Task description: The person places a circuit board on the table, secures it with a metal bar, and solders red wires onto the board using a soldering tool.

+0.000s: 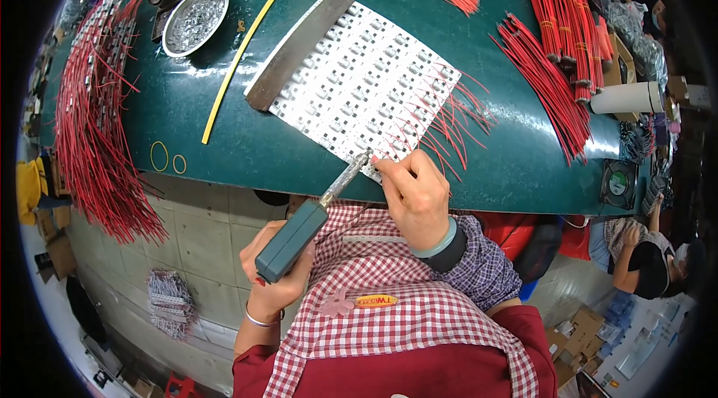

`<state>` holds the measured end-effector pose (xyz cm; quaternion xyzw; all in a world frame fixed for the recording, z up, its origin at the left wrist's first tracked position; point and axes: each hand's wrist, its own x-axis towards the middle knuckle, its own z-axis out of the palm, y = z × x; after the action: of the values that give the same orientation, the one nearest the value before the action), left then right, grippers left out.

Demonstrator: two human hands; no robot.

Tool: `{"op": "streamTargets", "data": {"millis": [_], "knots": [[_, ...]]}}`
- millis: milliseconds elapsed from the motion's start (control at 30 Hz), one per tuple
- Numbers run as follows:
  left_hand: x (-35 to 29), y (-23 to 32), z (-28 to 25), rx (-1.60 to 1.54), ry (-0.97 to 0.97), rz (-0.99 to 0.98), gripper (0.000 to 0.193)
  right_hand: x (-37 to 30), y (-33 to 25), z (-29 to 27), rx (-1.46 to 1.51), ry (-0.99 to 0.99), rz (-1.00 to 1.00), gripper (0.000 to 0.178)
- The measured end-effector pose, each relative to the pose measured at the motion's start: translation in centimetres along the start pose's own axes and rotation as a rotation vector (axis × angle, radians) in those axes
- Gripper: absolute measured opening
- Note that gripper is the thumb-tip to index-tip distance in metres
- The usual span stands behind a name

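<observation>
My left hand [278, 267] is wrapped round the dark green handle of a soldering iron [293, 237]. The iron's metal tip reaches the near corner of a white circuit board panel [366, 76]. At that same corner, my right hand [419, 196] has thumb and forefinger pinched together on a thin red wire, mostly hidden by the fingers. Other red wires [449, 125] stick out along the panel's right edge. Rows of small parts cover the panel, and a dark flat bar [299, 50] lies across its left side.
A metal bowl [196, 20] of silvery bits and a yellow strip [250, 54] lie left. A heap of wired boards [105, 114] hangs over the table's left edge. Red wire bundles [557, 84], a white cylinder [627, 97] and a small fan [619, 183] are right. Another person [647, 263] sits beyond.
</observation>
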<state>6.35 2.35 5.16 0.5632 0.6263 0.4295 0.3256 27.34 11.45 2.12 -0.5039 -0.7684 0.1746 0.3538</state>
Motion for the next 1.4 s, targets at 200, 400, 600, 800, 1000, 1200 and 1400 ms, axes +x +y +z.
{"op": "streamTargets", "data": {"millis": [200,400,600,800,1000,1200,1400], "knots": [[0.0,-0.4,0.0,0.043,-0.029,0.046,0.015,0.0,0.0,0.0,-0.002,-0.011,0.006,0.022],[0.1,-0.3,0.2,0.037,0.005,0.069,0.014,-0.3,0.1,0.1,0.000,0.001,-0.004,0.023],[-0.8,-0.3,-0.2,0.095,0.005,0.072,0.016,-0.3,0.2,0.1,-0.003,0.012,-0.017,0.023],[-0.8,-0.1,-0.3,0.081,0.009,0.065,0.019,-0.4,0.2,0.4,0.003,0.035,-0.017,0.023],[-1.2,-0.3,-0.4,0.050,-0.003,0.014,0.021,-0.3,0.5,0.5,0.072,0.070,-0.013,0.021],[-1.0,-0.2,-0.2,0.075,0.008,0.077,0.020,-0.4,0.5,0.3,0.126,0.068,0.015,0.020],[-0.6,-0.5,0.5,0.022,0.005,0.067,0.017,-0.5,0.8,0.6,0.084,0.086,-0.032,0.024]]}}
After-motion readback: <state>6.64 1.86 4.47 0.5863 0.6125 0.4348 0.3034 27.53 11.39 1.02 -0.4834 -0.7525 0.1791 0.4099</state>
